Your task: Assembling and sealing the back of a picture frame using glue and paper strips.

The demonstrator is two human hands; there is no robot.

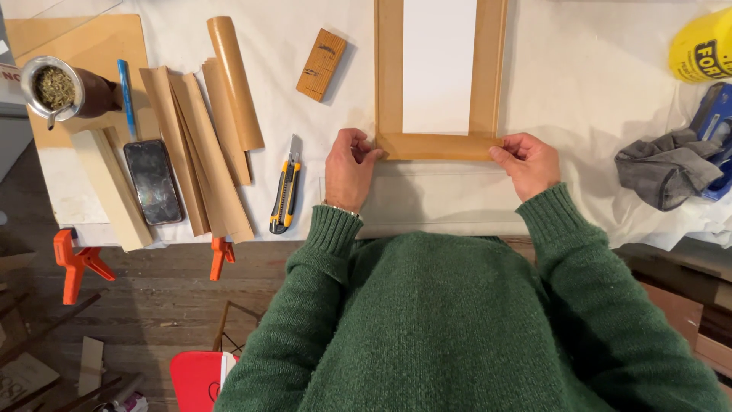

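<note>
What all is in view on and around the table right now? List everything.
Paper-taped frame: one, brown with a white centre, top middle of the table.
White table cover: one, over the table.
Wood block: one, brown, left of the frame.
Utility knife: one, yellow and black, left of the left hand.
Brown paper strips: several, plus one roll, left.
Phone: one, black, far left.
Blue pen: one, above the phone.
Cup with herbs: one, metal-rimmed, far left.
Clamps: two, orange, at the table's front edge.
Grey cloth: one, right.
Yellow container: one, top right.
Left hand: pinching the frame's lower left corner.
Right hand: pinching its lower right corner.
</note>
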